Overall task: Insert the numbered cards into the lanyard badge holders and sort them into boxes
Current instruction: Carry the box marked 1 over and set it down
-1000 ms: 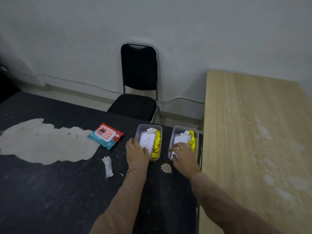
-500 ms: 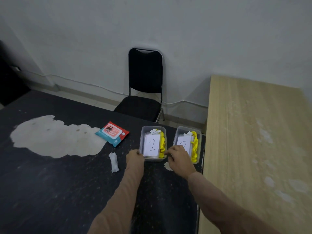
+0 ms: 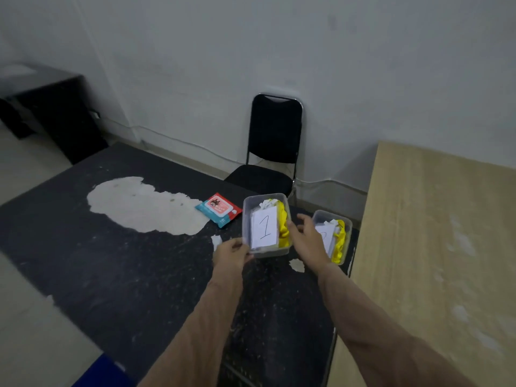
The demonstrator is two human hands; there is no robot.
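A black table (image 3: 111, 275) with a large pale patch (image 3: 142, 205) where its surface has worn away. On it lie a red-and-teal wipes packet (image 3: 218, 209) and a crumpled white tissue (image 3: 216, 241) — near each other, not touching. Behind stands a black chair (image 3: 272, 146) against the white wall (image 3: 279, 51). At right — a light wooden table (image 3: 432, 247).
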